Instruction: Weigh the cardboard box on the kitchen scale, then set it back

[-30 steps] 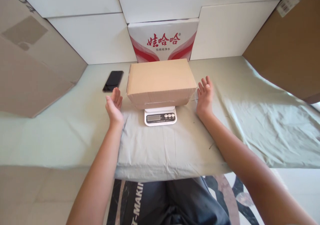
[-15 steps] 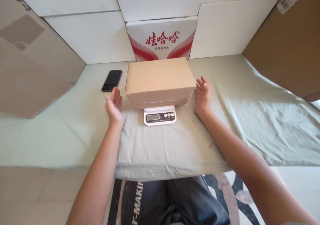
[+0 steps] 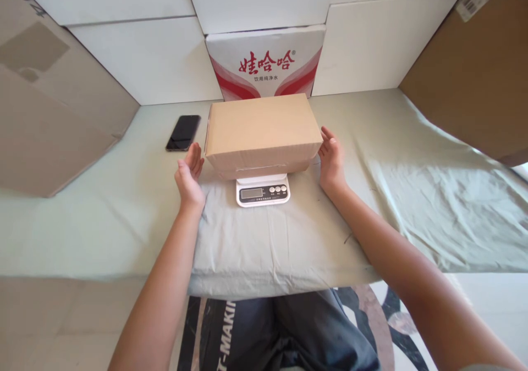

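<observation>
A closed brown cardboard box [image 3: 262, 126] rests on a small white digital scale [image 3: 264, 201], hiding most of its platform. The scale's grey display and several round buttons show at the front; I can make out no digits. My left hand [image 3: 190, 176] is beside the box's left end, fingers stretched and a small gap between. Close by the right end is my right hand [image 3: 331, 159], fingers loosely extended; its fingertips are partly behind the box corner, and I cannot tell whether they touch it.
A black phone [image 3: 183, 133] lies left of the box on the pale green cloth [image 3: 264, 250]. Behind stands a white carton [image 3: 268, 60] with red lettering, amid white panels [image 3: 148, 60]. Large brown cartons flank the left [image 3: 61, 107] and right [image 3: 474, 79].
Both hands have moved slightly inward, nearer to the ends of the box. The box and scale stay in place; the view has shifted a little.
</observation>
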`<move>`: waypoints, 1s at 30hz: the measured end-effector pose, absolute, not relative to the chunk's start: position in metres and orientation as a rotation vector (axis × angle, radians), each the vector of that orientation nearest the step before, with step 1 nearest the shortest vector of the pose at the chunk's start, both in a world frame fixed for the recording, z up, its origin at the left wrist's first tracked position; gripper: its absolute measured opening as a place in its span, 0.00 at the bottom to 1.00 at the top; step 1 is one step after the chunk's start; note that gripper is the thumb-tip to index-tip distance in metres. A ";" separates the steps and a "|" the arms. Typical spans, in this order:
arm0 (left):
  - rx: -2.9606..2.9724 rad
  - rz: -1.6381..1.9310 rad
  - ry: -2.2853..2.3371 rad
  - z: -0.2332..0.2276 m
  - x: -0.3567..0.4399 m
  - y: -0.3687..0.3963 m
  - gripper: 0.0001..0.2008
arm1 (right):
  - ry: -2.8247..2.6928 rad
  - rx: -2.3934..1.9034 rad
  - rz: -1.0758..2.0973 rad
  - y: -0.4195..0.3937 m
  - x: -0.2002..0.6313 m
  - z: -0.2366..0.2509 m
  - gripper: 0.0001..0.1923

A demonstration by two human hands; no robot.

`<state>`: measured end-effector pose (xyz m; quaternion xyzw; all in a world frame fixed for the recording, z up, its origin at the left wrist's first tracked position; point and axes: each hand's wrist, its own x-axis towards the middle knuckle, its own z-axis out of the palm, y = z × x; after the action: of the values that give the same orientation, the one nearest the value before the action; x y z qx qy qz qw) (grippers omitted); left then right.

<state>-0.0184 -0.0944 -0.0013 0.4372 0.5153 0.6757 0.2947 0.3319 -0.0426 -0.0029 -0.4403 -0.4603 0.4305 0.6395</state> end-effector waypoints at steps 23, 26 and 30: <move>1.235 1.785 1.290 -0.005 -0.009 -0.104 0.44 | -1.145 -0.885 0.972 -0.054 0.320 0.000 0.32; 1.264 1.782 1.268 -0.003 -0.007 -0.105 0.41 | -1.174 -0.854 0.958 -0.057 0.318 0.002 0.30; 1.251 1.803 1.231 -0.001 -0.003 -0.108 0.39 | -1.208 -0.815 0.953 -0.064 0.314 0.008 0.29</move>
<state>-0.0029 -0.1081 -0.0007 0.4732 0.4654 0.6817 0.3078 0.3142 -0.0637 0.0075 -0.3580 -0.5304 0.4185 0.6445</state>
